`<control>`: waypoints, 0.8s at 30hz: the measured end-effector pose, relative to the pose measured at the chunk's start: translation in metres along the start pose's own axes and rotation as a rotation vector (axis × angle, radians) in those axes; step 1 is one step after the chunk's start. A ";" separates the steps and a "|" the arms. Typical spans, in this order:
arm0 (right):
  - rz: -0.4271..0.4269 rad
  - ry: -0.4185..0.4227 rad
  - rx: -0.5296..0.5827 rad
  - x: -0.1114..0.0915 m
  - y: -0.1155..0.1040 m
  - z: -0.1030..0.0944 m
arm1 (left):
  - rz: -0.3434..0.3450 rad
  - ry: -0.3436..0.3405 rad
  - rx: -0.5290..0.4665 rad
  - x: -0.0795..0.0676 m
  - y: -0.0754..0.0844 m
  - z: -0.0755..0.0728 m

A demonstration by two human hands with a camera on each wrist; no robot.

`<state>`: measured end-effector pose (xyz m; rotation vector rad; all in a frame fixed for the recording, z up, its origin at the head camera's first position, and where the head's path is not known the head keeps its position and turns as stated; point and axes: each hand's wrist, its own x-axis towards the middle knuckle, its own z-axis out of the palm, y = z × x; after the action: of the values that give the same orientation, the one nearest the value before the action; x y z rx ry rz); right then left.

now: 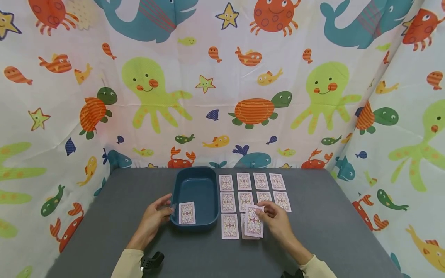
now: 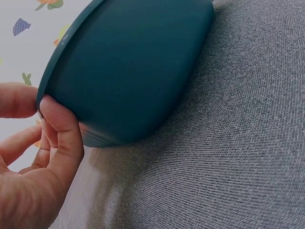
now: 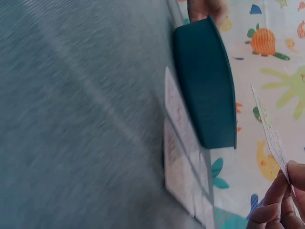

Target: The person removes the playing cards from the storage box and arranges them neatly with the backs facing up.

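My left hand [image 1: 152,219] pinches the left rim of a dark teal plastic bin [image 1: 197,188]. In the left wrist view its thumb lies against the outer wall, and a finger is on the rim's other side. One patterned playing card [image 1: 187,213] lies back up inside the bin, near the front left. My right hand [image 1: 278,222] holds another playing card [image 3: 270,131] by its edge between thumb and fingers. That card is raised, its patterned back upward, and overlaps a card [image 1: 243,231] in the front row in the head view.
To the right of the bin, more cards [image 1: 228,202] lie back up in rows on the grey cloth-covered table [image 1: 139,193]. A curtain [image 1: 208,135] with printed sea animals hangs behind and at both sides.
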<state>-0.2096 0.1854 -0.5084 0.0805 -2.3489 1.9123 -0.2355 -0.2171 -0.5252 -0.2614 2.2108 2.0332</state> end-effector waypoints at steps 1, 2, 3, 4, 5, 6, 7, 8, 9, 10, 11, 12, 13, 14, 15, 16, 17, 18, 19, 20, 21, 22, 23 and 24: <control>0.004 0.004 -0.004 0.000 0.002 -0.002 | 0.000 -0.003 0.002 0.000 0.000 0.000; 0.008 0.010 -0.009 -0.001 0.004 -0.004 | -0.005 0.000 -0.002 0.000 0.000 0.000; 0.011 0.014 -0.011 -0.001 0.006 -0.007 | -0.005 -0.002 -0.005 0.000 0.000 0.000; 0.014 0.017 -0.016 -0.001 0.007 -0.008 | -0.004 -0.001 -0.009 0.000 0.000 0.000; 0.017 0.021 -0.021 -0.001 0.009 -0.010 | 0.000 -0.004 -0.011 0.001 0.000 0.000; 0.023 0.024 -0.026 -0.001 0.010 -0.012 | 0.001 -0.002 -0.015 0.001 0.001 0.000; 0.025 0.026 -0.029 -0.001 0.012 -0.014 | 0.003 -0.004 -0.016 0.001 0.001 0.000; 0.032 0.025 -0.032 -0.002 0.013 -0.016 | 0.001 -0.001 -0.019 0.001 0.001 0.001; 0.035 0.024 -0.036 -0.002 0.014 -0.018 | 0.002 -0.004 -0.020 0.000 0.000 0.001; 0.040 0.024 -0.043 -0.001 0.015 -0.019 | 0.003 -0.004 -0.019 0.000 0.001 0.001; 0.039 0.024 -0.050 -0.001 0.016 -0.021 | 0.003 -0.005 -0.017 0.000 0.001 0.000; 0.040 0.022 -0.058 0.000 0.018 -0.022 | 0.000 -0.004 -0.016 0.000 0.001 0.000; 0.041 0.021 -0.063 0.001 0.019 -0.024 | -0.002 -0.004 -0.016 0.000 0.001 0.000; 0.046 0.020 -0.070 0.001 0.021 -0.026 | -0.004 -0.003 -0.015 0.000 0.001 0.000; 0.048 0.021 -0.077 0.002 0.022 -0.027 | -0.005 -0.003 -0.016 0.000 0.000 0.000; 0.052 0.018 -0.085 0.003 0.024 -0.029 | -0.006 -0.001 -0.016 0.000 0.000 0.000; 0.057 0.013 -0.094 0.004 0.025 -0.031 | -0.008 0.000 -0.019 0.000 0.000 0.000; 0.064 0.006 -0.101 0.005 0.026 -0.033 | -0.006 0.001 -0.022 0.000 0.000 0.000; 0.070 0.000 -0.105 0.006 0.027 -0.034 | -0.005 0.001 -0.026 0.001 0.000 0.000; 0.076 -0.006 -0.114 0.008 0.029 -0.036 | -0.004 0.001 -0.027 0.001 0.000 0.000; 0.084 -0.012 -0.122 0.009 0.029 -0.037 | -0.002 0.001 -0.028 0.002 0.000 0.000; 0.094 -0.018 -0.133 0.010 0.030 -0.039 | 0.000 0.000 -0.028 0.002 0.000 0.000; 0.102 -0.025 -0.139 0.011 0.031 -0.040 | 0.000 0.002 -0.030 0.002 -0.001 0.000; 0.109 -0.030 -0.149 0.012 0.032 -0.041 | 0.001 0.003 -0.029 0.002 -0.001 0.000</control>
<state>-0.2229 0.2325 -0.5301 -0.0316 -2.5568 1.7848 -0.2377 -0.2171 -0.5265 -0.2661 2.1853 2.0683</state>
